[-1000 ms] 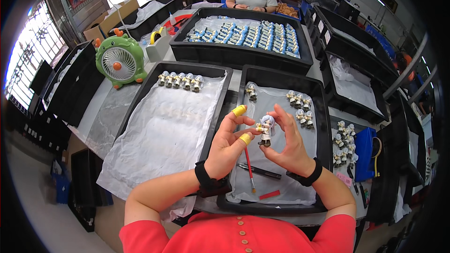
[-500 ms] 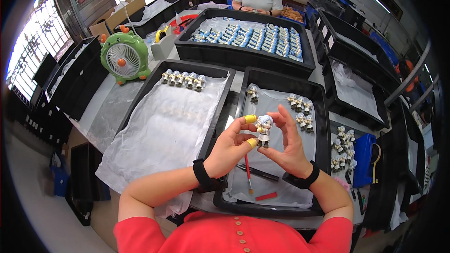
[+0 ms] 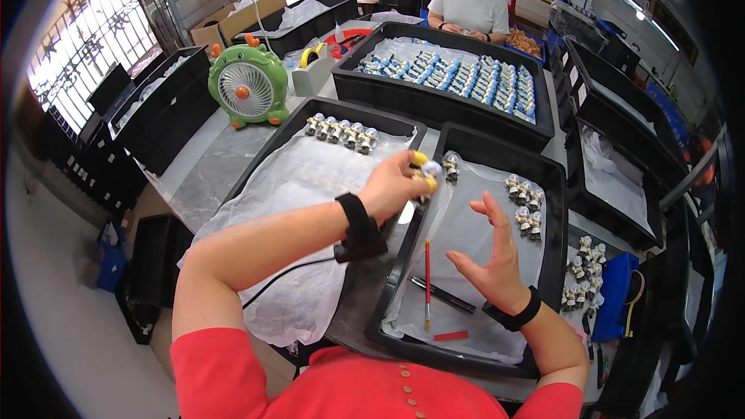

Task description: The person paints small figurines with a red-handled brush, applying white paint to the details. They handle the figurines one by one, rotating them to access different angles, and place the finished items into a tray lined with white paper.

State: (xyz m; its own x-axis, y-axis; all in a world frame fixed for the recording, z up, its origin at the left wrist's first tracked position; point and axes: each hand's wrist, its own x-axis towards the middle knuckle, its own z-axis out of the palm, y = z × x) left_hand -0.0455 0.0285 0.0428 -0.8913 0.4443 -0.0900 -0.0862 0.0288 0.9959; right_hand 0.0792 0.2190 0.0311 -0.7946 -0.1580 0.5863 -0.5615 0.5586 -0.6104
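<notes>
Between its yellow-capped fingertips, my left hand [image 3: 393, 185] pinches a small white-haired figurine [image 3: 433, 172], above the rim between two black trays. My right hand [image 3: 497, 260] is open, thumb and fingers apart, over the right tray [image 3: 376, 332]. Near that tray's far left corner stands one figurine [image 3: 451, 166]; a group of several figurines [image 3: 524, 192] is along its right side. On its lining lie a red-handled brush [image 3: 427, 283], a dark pen-like rod [image 3: 444, 295] and a red strip [image 3: 451, 336]. The left tray [image 3: 260, 157] holds a row of figurines [image 3: 341, 133] at its far end.
A big black tray [image 3: 434, 98] of blue-and-white pieces stands behind. To the left are a green fan [image 3: 247, 85] and a tape dispenser [image 3: 312, 70]. More figurines [image 3: 583, 275] and a blue bin [image 3: 616, 295] sit at right. A person in white [image 3: 468, 12] works across the table.
My left hand has carried the figurine left and away from me, toward the rim between the trays. The right hand has let go of it and opened. The view has shifted.
</notes>
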